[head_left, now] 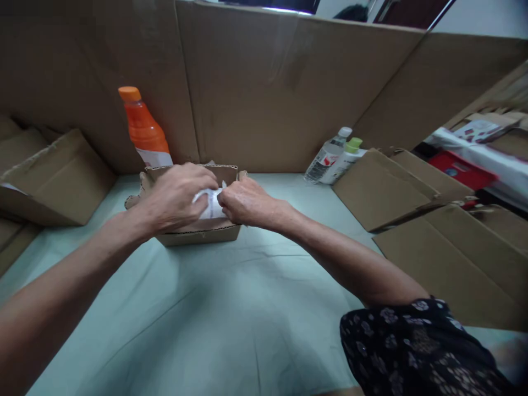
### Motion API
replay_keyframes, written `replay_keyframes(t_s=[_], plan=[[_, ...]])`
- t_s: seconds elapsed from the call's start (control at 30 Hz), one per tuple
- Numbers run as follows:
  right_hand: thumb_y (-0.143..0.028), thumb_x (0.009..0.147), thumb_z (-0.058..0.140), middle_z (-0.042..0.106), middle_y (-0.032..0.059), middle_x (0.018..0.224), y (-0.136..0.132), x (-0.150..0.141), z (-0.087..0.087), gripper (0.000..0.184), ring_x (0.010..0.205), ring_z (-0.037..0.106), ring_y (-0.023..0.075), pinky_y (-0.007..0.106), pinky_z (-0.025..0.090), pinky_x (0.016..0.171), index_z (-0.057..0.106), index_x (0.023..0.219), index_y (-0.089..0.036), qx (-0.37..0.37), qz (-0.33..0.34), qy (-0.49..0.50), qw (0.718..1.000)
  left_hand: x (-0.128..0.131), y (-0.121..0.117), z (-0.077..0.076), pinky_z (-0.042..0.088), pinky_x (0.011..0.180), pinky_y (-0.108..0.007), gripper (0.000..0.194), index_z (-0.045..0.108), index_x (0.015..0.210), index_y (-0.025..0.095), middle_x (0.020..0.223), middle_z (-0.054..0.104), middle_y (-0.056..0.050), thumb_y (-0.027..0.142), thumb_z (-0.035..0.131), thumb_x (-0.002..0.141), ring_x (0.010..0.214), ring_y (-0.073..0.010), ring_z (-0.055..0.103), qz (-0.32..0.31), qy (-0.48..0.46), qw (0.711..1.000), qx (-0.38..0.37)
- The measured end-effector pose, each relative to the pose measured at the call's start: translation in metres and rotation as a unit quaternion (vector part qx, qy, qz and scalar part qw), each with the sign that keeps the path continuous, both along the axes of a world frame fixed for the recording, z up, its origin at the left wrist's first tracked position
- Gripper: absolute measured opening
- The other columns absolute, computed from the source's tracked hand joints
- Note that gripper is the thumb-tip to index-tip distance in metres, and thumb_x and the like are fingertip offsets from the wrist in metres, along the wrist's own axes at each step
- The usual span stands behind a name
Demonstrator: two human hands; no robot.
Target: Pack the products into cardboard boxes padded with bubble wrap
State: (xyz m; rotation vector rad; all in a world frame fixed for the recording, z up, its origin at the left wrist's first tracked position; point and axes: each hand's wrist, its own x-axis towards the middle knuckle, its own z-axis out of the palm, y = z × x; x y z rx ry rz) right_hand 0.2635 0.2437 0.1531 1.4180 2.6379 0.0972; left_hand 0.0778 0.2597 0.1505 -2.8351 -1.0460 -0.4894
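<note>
A small open cardboard box (202,237) stands on the pale green cloth, with a white plastic packet (212,204) at its mouth. Dark marks, too blurred to read, show on the packet. My left hand (179,195) reaches over the box from the left, its fingers and thumb curled about the packet's left side. On the other side, my right hand (247,202) is closed in a pinch at the packet's upper right edge, by the box's right end. The fingertips of my right hand are partly hidden.
Behind the box stands an orange bottle (144,129). A clear bottle (328,157) and a white bottle with a green cap (344,162) lean at the back right. Cardboard boxes flank both sides, (61,176) among them. A cardboard wall (268,88) closes the back.
</note>
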Motion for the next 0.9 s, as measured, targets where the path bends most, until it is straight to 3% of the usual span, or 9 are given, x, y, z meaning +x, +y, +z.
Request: replay_keyframes(t_s=[0.07, 0.13, 0.3, 0.4, 0.47, 0.6, 0.67, 0.77, 0.9], plan=[[-0.006, 0.085, 0.061, 0.076, 0.0125, 0.086, 0.000, 0.001, -0.001, 0.019, 0.076, 0.062, 0.0196, 0.035, 0.032, 0.078, 0.076, 0.095, -0.012, 0.001, -0.001, -0.020, 1.000, 0.011, 0.006, -0.002, 0.048, 0.092, -0.046, 0.029, 0.074, 0.088, 0.022, 0.096, 0.076, -0.010, 0.024, 0.046, 0.082, 0.098, -0.0296, 0.067, 0.010, 0.117, 0.992, -0.055], [-0.005, 0.083, 0.064, 0.077, 0.0131, 0.085, -0.001, 0.005, 0.001, 0.018, 0.077, 0.063, 0.0199, 0.034, 0.030, 0.076, 0.077, 0.094, -0.012, 0.004, -0.011, -0.039, 0.999, 0.008, 0.012, -0.006, 0.046, 0.089, -0.047, 0.027, 0.073, 0.080, 0.022, 0.086, 0.075, -0.011, 0.026, 0.047, 0.083, 0.092, -0.0318, 0.068, 0.070, 0.194, 0.975, -0.086], [-0.004, 0.083, 0.067, 0.078, 0.0147, 0.092, -0.001, 0.010, 0.005, 0.019, 0.083, 0.064, 0.0217, 0.034, 0.027, 0.074, 0.077, 0.097, -0.012, 0.005, -0.014, -0.062, 0.998, -0.034, 0.015, -0.013, 0.047, 0.082, -0.045, 0.032, 0.076, 0.096, 0.023, 0.097, 0.077, -0.013, 0.033, 0.048, 0.083, 0.093, -0.0344, 0.069, 0.190, 0.219, 0.955, -0.066], [-0.006, 0.085, 0.067, 0.078, 0.0160, 0.098, 0.002, 0.006, 0.005, 0.021, 0.085, 0.066, 0.0229, 0.035, 0.027, 0.075, 0.078, 0.102, -0.013, 0.004, -0.020, -0.081, 0.996, -0.046, 0.006, -0.006, 0.048, 0.075, -0.043, 0.027, 0.075, 0.089, 0.025, 0.087, 0.076, -0.010, 0.034, 0.050, 0.083, 0.083, -0.0326, 0.069, 0.275, 0.178, 0.942, -0.072], [-0.008, 0.087, 0.064, 0.078, 0.0161, 0.098, 0.003, 0.004, 0.005, 0.022, 0.085, 0.066, 0.0229, 0.036, 0.028, 0.075, 0.078, 0.104, -0.013, 0.001, -0.016, -0.094, 0.995, -0.040, 0.000, -0.001, 0.048, 0.070, -0.042, 0.030, 0.072, 0.085, 0.025, 0.085, 0.075, -0.009, 0.041, 0.048, 0.087, 0.079, -0.0317, 0.068, 0.313, 0.120, 0.939, -0.080], [-0.009, 0.091, 0.062, 0.079, 0.0147, 0.096, 0.004, 0.002, 0.006, 0.022, 0.085, 0.066, 0.0217, 0.035, 0.029, 0.076, 0.077, 0.106, -0.015, 0.010, -0.014, -0.105, 0.994, -0.012, -0.005, -0.002, 0.050, 0.070, -0.043, 0.050, 0.071, 0.098, 0.020, 0.101, 0.075, -0.014, 0.062, 0.047, 0.087, 0.093, -0.0360, 0.069, 0.267, 0.120, 0.953, -0.080], [-0.010, 0.091, 0.063, 0.079, 0.0142, 0.095, 0.004, 0.003, 0.004, 0.021, 0.085, 0.066, 0.0214, 0.035, 0.029, 0.077, 0.077, 0.106, -0.016, 0.015, -0.018, -0.106, 0.994, -0.004, -0.003, -0.006, 0.051, 0.071, -0.044, 0.041, 0.071, 0.099, 0.019, 0.102, 0.075, -0.016, 0.052, 0.053, 0.083, 0.095, -0.0376, 0.070, 0.258, 0.156, 0.949, -0.091], [-0.011, 0.090, 0.063, 0.079, 0.0153, 0.096, 0.005, 0.004, 0.001, 0.021, 0.085, 0.067, 0.0223, 0.036, 0.029, 0.078, 0.078, 0.105, -0.016, 0.013, -0.024, -0.105, 0.994, -0.011, 0.001, -0.010, 0.052, 0.070, -0.046, 0.028, 0.071, 0.092, 0.019, 0.093, 0.075, -0.016, 0.035, 0.051, 0.081, 0.091, -0.0377, 0.070, 0.307, 0.129, 0.938, -0.099], [-0.010, 0.091, 0.061, 0.078, 0.0165, 0.095, 0.008, 0.008, -0.001, 0.023, 0.087, 0.067, 0.0245, 0.039, 0.029, 0.084, 0.079, 0.104, -0.014, 0.020, -0.009, -0.075, 0.997, -0.041, -0.005, -0.005, 0.052, 0.068, -0.048, 0.037, 0.069, 0.101, 0.020, 0.087, 0.071, -0.012, 0.041, 0.042, 0.088, 0.091, -0.0365, 0.069, 0.365, 0.065, 0.925, -0.078]])
